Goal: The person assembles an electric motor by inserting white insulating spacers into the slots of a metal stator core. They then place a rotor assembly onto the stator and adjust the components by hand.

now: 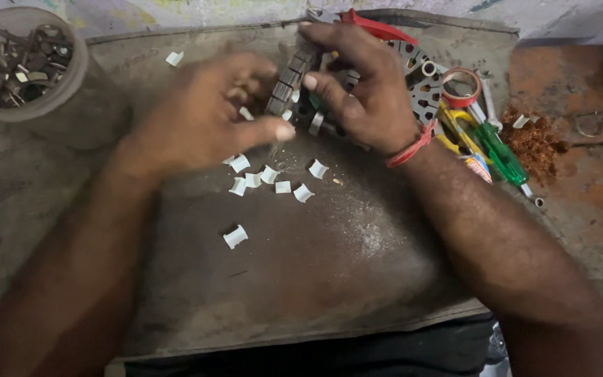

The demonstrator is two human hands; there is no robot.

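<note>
**Both hands on slotted stator core**

Right hand (364,87) clamped over slotted metal stator core (420,84), far centre of worn board (301,279). Left hand (207,115) blurred, fingers curled, thumb out toward core's near edge; held contents impossible to tell. White curved insulation pieces (273,178) scattered just near of hands. Green screwdriver (500,153) right; tub of metal parts (22,63) far left.

Lighting: dim, even, soft shadows under your forearms. Blur: your left hand (204,122) smeared by motion; table (301,279) below it sharper. No glare.
</note>
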